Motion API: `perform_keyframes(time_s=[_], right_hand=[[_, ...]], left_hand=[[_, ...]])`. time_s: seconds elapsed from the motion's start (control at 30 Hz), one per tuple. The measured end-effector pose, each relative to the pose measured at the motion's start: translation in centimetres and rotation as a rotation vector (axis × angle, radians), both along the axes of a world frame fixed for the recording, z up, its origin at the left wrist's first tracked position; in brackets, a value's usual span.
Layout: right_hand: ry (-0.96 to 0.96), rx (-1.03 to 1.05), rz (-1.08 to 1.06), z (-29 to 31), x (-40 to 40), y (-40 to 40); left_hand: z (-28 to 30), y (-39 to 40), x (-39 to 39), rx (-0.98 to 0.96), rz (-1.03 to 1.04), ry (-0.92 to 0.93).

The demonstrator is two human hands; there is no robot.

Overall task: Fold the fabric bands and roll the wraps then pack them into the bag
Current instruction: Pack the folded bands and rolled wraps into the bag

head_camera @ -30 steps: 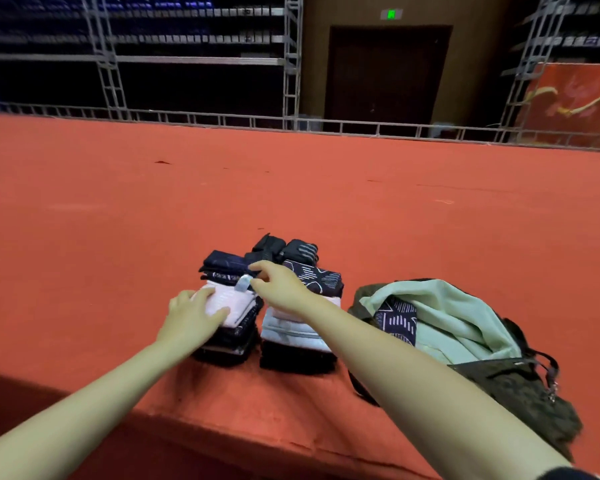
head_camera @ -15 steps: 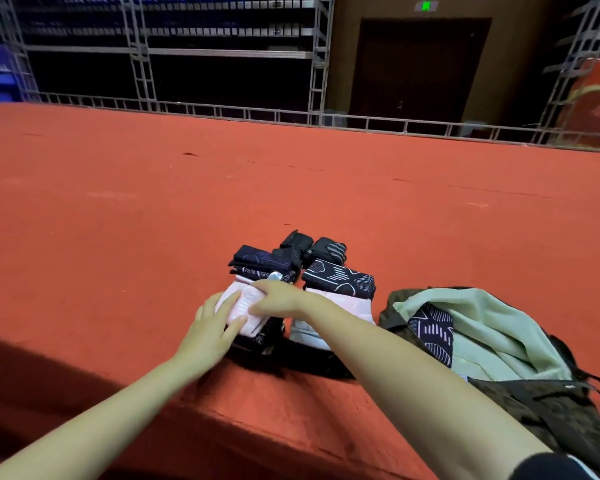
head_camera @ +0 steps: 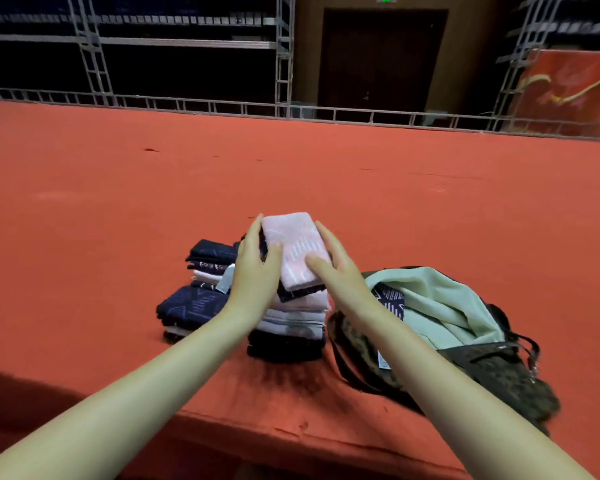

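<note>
Pink folded band [head_camera: 297, 251] held between left hand [head_camera: 255, 268] and right hand [head_camera: 340, 271].

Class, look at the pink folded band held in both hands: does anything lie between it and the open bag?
Nothing visible does. Both hands hold the pink folded band above the stacks; the bag lies open to its right.

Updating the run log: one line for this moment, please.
stage: packing | left hand + right hand: hold pink folded band above stacks | bag: open, right
</note>
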State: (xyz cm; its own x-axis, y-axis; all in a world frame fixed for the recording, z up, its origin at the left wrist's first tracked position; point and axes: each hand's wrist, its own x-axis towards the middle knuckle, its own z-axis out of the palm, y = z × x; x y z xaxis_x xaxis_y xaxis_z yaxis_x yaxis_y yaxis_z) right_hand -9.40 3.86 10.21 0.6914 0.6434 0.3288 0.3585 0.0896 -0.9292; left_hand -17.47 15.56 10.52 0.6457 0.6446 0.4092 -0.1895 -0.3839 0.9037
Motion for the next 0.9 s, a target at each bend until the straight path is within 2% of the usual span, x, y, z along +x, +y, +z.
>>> perform_keyframes(time_s=[0.17, 0.33, 0.4, 0.5, 0.57, 0.63, 0.77, 0.83, 0.9], right_hand=[[0.138, 0.070, -0.148, -0.7, 4.2, -7.4], [0.268, 0.068, -0.415, -3.2, 8.5, -13.7], [0.274, -0.032, -0.513, -5.1, 9.9, -15.3], [0.256, -0.352, -0.508, -8.9, 10.3, -16.4], [0.209, -0.431, -0.481, -10.9, 10.6, -16.5], [0.202, -0.423, -0.466, -11.3, 11.1, -16.1], [0.217, -0.399, -0.439, -11.3, 11.8, -15.6], [0.132, -0.484, -0.448, -11.4, 11.5, -15.8], [-0.058, -0.646, -0.460, -11.1, 10.8, -17.1]], left_hand=[[0.2, -6.1, 5.1, 0.177, -0.252, 0.126], [-1.4, -11.3, 10.8, 0.340, -0.259, 0.240], [-3.2, -12.4, 12.6, 0.493, -0.294, 0.315], [-7.6, -12.6, 14.0, 0.685, -0.416, 0.524], [-10.2, -11.9, 14.1, 0.852, -0.402, 0.688], [-11.6, -11.1, 14.0, 0.905, -0.372, 0.702], [-11.0, -10.8, 14.0, 0.835, -0.379, 0.618], [-10.8, -11.5, 14.0, 0.956, -0.408, 0.638], [-11.2, -12.3, 13.8, 1.107, -0.443, 0.720]])
